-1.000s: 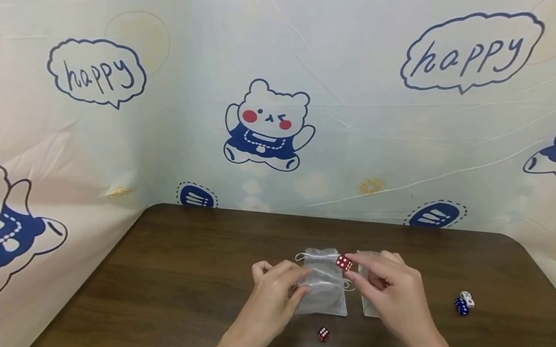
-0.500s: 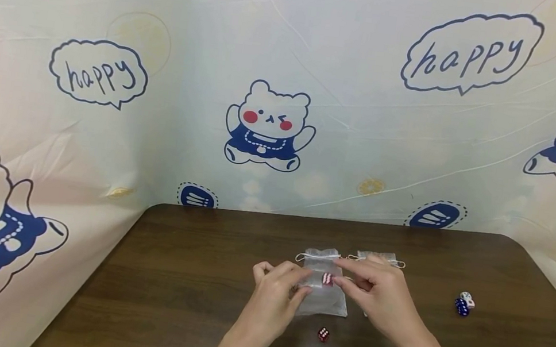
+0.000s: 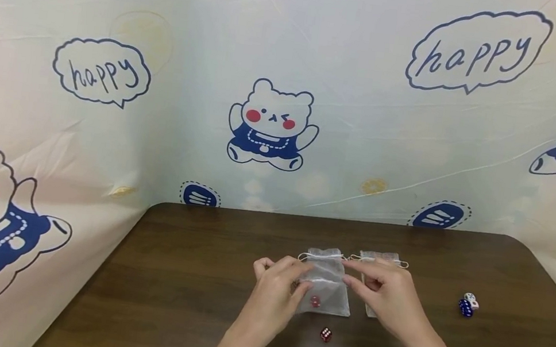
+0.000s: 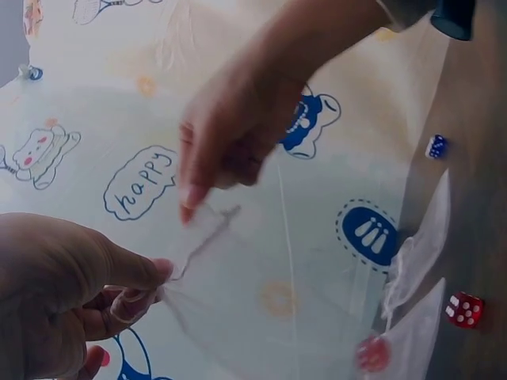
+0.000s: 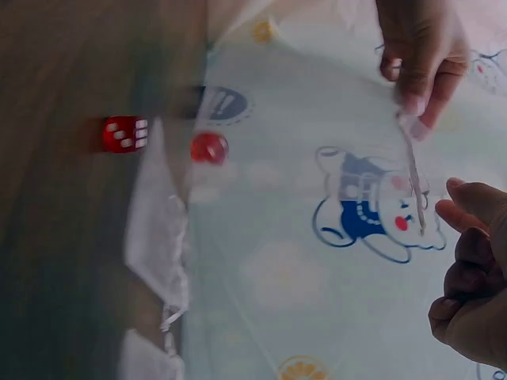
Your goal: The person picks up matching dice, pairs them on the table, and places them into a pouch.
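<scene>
My left hand (image 3: pixel 271 291) pinches the rim of a sheer white drawstring pouch (image 3: pixel 324 272), its mouth spread in the left wrist view. A red die (image 3: pixel 315 301) shows pinkish through the sheer fabric, low in the pouch. Beside the mouth is my right hand (image 3: pixel 389 288), thumb and forefinger apart with nothing between them; in the right wrist view its fingertips (image 5: pixel 453 207) are close to the rim. Another red die (image 3: pixel 325 334) lies on the table in front of the pouch.
A second sheer pouch (image 3: pixel 383 256) lies flat behind my right hand, partly covered by it. Off to the right, a blue die (image 3: pixel 466 308) and a white die (image 3: pixel 472 300) sit together on the dark wooden table (image 3: pixel 181 283). A printed cloth (image 3: pixel 351 90) hangs behind.
My right hand brought the red die left and down to the pouch mouth and let it go; the die is now low in the pouch. My left hand stays at the rim.
</scene>
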Action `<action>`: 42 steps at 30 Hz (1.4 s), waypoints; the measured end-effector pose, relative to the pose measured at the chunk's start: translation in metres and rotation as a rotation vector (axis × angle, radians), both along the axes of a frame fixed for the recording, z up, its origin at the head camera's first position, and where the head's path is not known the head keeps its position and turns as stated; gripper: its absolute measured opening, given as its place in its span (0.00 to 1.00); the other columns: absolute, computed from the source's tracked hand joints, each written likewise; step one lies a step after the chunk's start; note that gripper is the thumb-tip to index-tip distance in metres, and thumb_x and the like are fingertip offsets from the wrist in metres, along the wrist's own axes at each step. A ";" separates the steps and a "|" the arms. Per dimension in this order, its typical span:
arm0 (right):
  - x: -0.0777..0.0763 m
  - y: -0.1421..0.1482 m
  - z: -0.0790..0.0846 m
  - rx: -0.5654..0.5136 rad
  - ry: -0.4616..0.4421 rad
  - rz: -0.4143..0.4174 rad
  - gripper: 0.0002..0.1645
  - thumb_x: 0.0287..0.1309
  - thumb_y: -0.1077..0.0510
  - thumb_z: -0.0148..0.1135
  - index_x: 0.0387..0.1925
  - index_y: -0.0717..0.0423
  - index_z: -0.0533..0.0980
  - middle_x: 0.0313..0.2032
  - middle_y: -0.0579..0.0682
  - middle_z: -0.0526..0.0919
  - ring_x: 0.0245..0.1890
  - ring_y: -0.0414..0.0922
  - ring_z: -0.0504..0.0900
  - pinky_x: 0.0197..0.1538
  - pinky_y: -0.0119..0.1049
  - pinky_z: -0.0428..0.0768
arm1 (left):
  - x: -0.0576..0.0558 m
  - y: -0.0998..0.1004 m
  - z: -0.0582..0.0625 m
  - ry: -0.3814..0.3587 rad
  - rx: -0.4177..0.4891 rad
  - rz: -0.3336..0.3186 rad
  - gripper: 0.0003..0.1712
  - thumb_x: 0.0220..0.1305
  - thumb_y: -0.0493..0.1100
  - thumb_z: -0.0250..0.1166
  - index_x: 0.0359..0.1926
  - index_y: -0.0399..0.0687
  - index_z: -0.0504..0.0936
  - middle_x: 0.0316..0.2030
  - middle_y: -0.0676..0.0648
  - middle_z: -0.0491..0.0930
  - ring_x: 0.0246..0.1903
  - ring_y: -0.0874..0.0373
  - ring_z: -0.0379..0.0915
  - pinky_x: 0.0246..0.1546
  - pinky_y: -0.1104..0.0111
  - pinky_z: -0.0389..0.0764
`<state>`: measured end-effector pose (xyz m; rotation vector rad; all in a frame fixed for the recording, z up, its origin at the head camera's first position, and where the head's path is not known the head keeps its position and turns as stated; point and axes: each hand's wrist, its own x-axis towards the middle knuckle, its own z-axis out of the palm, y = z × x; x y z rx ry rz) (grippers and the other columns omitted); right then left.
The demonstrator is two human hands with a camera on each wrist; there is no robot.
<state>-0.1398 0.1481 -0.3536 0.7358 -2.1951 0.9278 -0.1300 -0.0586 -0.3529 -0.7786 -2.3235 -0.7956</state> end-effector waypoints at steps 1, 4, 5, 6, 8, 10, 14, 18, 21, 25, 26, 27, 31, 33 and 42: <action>0.000 0.002 -0.002 0.008 -0.015 -0.011 0.16 0.34 0.66 0.75 0.33 0.54 0.84 0.16 0.32 0.57 0.18 0.30 0.57 0.22 0.25 0.59 | 0.000 0.000 0.001 -0.002 -0.001 0.000 0.16 0.45 0.36 0.72 0.39 0.41 0.83 0.31 0.51 0.79 0.26 0.65 0.73 0.40 0.59 0.57; -0.001 0.005 -0.007 0.031 -0.066 -0.031 0.15 0.36 0.65 0.74 0.32 0.54 0.84 0.16 0.30 0.56 0.18 0.30 0.57 0.22 0.26 0.60 | -0.001 0.001 0.002 -0.003 0.002 0.005 0.16 0.45 0.36 0.72 0.39 0.40 0.84 0.31 0.51 0.79 0.26 0.65 0.73 0.40 0.59 0.56; -0.001 0.006 -0.008 0.039 -0.081 -0.034 0.14 0.36 0.65 0.74 0.32 0.54 0.84 0.16 0.30 0.56 0.18 0.30 0.57 0.22 0.26 0.60 | -0.001 0.001 0.002 -0.002 0.005 0.006 0.16 0.45 0.36 0.72 0.39 0.40 0.84 0.31 0.51 0.79 0.26 0.65 0.73 0.40 0.59 0.56; -0.001 0.007 -0.010 0.041 -0.100 -0.030 0.14 0.37 0.65 0.74 0.32 0.54 0.84 0.16 0.30 0.56 0.18 0.30 0.57 0.21 0.26 0.60 | -0.002 0.000 0.002 0.000 0.007 0.008 0.16 0.44 0.36 0.72 0.39 0.40 0.84 0.31 0.51 0.79 0.26 0.65 0.73 0.40 0.59 0.56; -0.002 0.009 -0.013 0.044 -0.132 -0.016 0.14 0.38 0.65 0.73 0.33 0.55 0.84 0.16 0.30 0.57 0.17 0.29 0.57 0.20 0.26 0.60 | -0.002 0.000 0.003 0.005 0.017 0.008 0.16 0.44 0.35 0.73 0.38 0.40 0.84 0.30 0.50 0.79 0.26 0.65 0.73 0.39 0.59 0.56; -0.003 0.010 -0.018 0.047 -0.157 0.007 0.13 0.39 0.64 0.73 0.33 0.56 0.84 0.15 0.30 0.57 0.16 0.28 0.56 0.19 0.25 0.60 | -0.003 -0.001 0.003 0.011 0.027 0.006 0.16 0.43 0.34 0.73 0.38 0.40 0.84 0.30 0.50 0.79 0.26 0.65 0.73 0.39 0.60 0.56; -0.005 0.009 -0.027 0.080 -0.208 0.056 0.10 0.41 0.64 0.72 0.32 0.58 0.84 0.15 0.31 0.59 0.15 0.27 0.56 0.17 0.25 0.59 | -0.004 -0.002 0.004 0.019 0.031 0.015 0.17 0.43 0.35 0.73 0.38 0.41 0.84 0.30 0.51 0.79 0.25 0.65 0.71 0.39 0.60 0.55; -0.006 0.004 -0.035 0.163 -0.356 0.113 0.11 0.45 0.62 0.70 0.34 0.60 0.84 0.13 0.32 0.61 0.14 0.27 0.58 0.16 0.25 0.61 | -0.004 -0.003 0.005 0.010 0.021 0.026 0.17 0.44 0.35 0.73 0.39 0.41 0.84 0.30 0.52 0.79 0.24 0.66 0.70 0.39 0.60 0.55; -0.007 0.000 -0.040 0.238 -0.472 0.148 0.11 0.46 0.60 0.69 0.35 0.60 0.84 0.12 0.32 0.64 0.14 0.27 0.60 0.16 0.26 0.62 | -0.004 -0.003 0.005 0.010 0.025 0.026 0.17 0.44 0.35 0.73 0.39 0.41 0.84 0.30 0.52 0.79 0.25 0.66 0.70 0.39 0.60 0.55; -0.008 -0.006 -0.046 0.336 -0.530 0.166 0.10 0.45 0.58 0.70 0.31 0.58 0.84 0.17 0.37 0.79 0.18 0.29 0.69 0.21 0.28 0.68 | -0.004 -0.003 0.005 0.015 0.033 0.022 0.17 0.43 0.35 0.73 0.39 0.41 0.84 0.30 0.52 0.79 0.25 0.66 0.71 0.39 0.60 0.56; -0.008 -0.007 -0.047 0.360 -0.536 0.165 0.09 0.44 0.58 0.70 0.30 0.58 0.84 0.20 0.40 0.81 0.20 0.30 0.71 0.22 0.29 0.70 | -0.004 -0.003 0.005 0.017 0.034 0.022 0.17 0.43 0.35 0.73 0.39 0.41 0.84 0.30 0.53 0.79 0.25 0.66 0.71 0.39 0.60 0.55; -0.008 -0.008 -0.048 0.381 -0.534 0.168 0.08 0.43 0.58 0.70 0.29 0.57 0.85 0.23 0.41 0.83 0.22 0.32 0.74 0.24 0.30 0.72 | -0.004 -0.003 0.005 0.017 0.035 0.021 0.17 0.43 0.35 0.73 0.39 0.41 0.84 0.30 0.53 0.79 0.25 0.66 0.71 0.39 0.60 0.55; -0.009 -0.013 -0.051 0.447 -0.547 0.165 0.06 0.40 0.58 0.72 0.26 0.55 0.85 0.26 0.43 0.85 0.28 0.37 0.80 0.30 0.34 0.76 | -0.004 -0.003 0.004 0.018 0.037 0.020 0.17 0.43 0.34 0.73 0.39 0.41 0.84 0.30 0.53 0.79 0.25 0.66 0.71 0.39 0.60 0.55; -0.009 -0.014 -0.053 0.458 -0.563 0.168 0.05 0.39 0.57 0.72 0.23 0.52 0.85 0.25 0.42 0.84 0.27 0.37 0.79 0.29 0.33 0.75 | -0.004 -0.003 0.004 0.019 0.038 0.017 0.17 0.43 0.34 0.73 0.39 0.41 0.84 0.29 0.53 0.79 0.25 0.66 0.71 0.39 0.60 0.56; -0.010 -0.019 -0.060 0.469 -0.636 0.170 0.04 0.37 0.55 0.74 0.17 0.45 0.83 0.20 0.35 0.81 0.20 0.31 0.72 0.24 0.33 0.71 | -0.004 -0.003 0.003 0.027 0.031 0.016 0.17 0.43 0.35 0.73 0.39 0.41 0.84 0.30 0.52 0.79 0.24 0.66 0.70 0.39 0.60 0.56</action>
